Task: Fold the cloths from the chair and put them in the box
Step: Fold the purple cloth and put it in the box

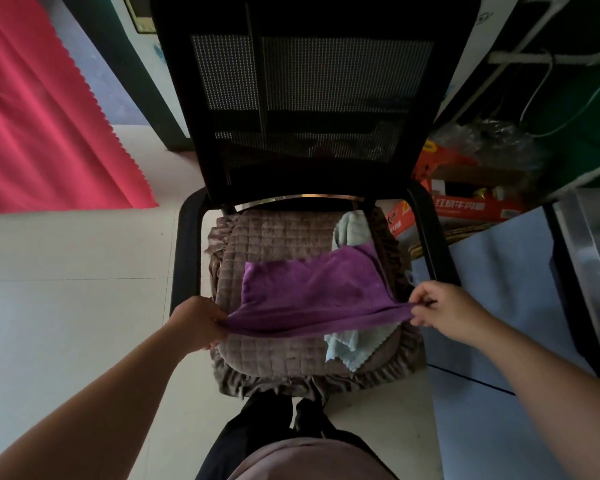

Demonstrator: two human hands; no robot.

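risk 1: the purple cloth [312, 292] is hanging between two small corner pinches; if either pinch is slipping as it lifts, the near edge is dropping and the fold is coming out crooked.
risk 2: the far part of the purple cloth is lying over the light blue cloth [349, 233]; lifting is likely dragging that one along, and it could be sliding off the right side of the seat.
risk 3: the quilted seat cushion [274, 237] is looking grippy; the far edge of the purple cloth could be snagging on it and bunching instead of laying flat.
risk 4: the box for the cloths is not clearly identifiable; a printed carton [465, 206] is sitting far right behind the chair [312, 98], but I cannot tell if that is the one.
left hand [196, 323]: fingers curled closed, pinching the near left corner of the purple cloth, holding it just off the near left edge of the cushion.
right hand [444, 311]: thumb and fingers pressed together on the near right corner of the purple cloth, other fingers loosely curled, near the right side of the seat.
cloth state: near edge is being pulled taut between both hands, far half resting on the seat.
task position: purple cloth is on the chair seat, not yet folded; the light blue cloth is under it on the right, untouched.
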